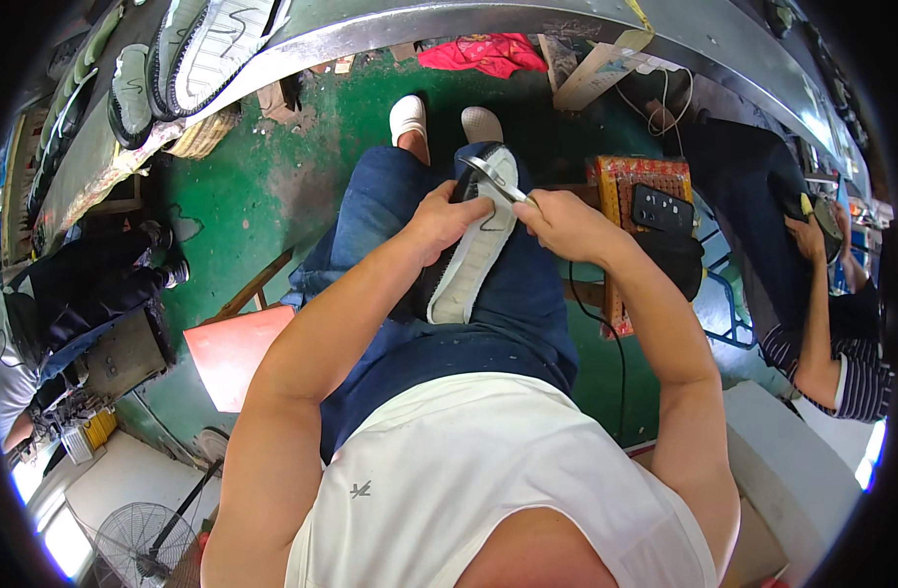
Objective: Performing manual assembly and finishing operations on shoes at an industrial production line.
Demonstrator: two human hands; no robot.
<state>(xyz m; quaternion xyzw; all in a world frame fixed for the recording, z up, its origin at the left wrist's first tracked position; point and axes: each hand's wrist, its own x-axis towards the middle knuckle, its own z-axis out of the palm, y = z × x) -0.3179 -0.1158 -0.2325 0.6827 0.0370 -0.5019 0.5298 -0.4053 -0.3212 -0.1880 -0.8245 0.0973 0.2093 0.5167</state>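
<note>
Head view, looking down over a seated person in a white sleeveless top and dark blue trousers.

Shoe (473, 255): lies sole-up along the lap, on the right thigh, toe end pointing away from the body toward the feet. Sole is pale grey-white, upper is dark.

Left hand (447, 218): clamped over the left edge of the shoe near its far end, fingers curled onto the sole, thumb side toward the body. Firm grasp on the shoe.

Right hand (563, 223): closed around the handle of a metal tool (495, 176), a curved, shiny piece whose tip rests on the sole's far end, just beside the left hand's fingers. Tool kind not clear from here; it reads as pincers or a hooked blade.

Surroundings: green floor (263, 186) below the knees, both feet in white slip-on shoes (408, 118). A red-orange stool (235, 348) stands near the left leg. A black phone (661, 209) lies on a patterned box to the right, just beside the right forearm. A long metal conveyor (390, 29) arcs across the top, carrying more soles (214, 44) at upper left. Another person's arm (819, 314), in a striped sleeve, works at the far right. A floor fan (135, 539) sits at lower left.
</note>
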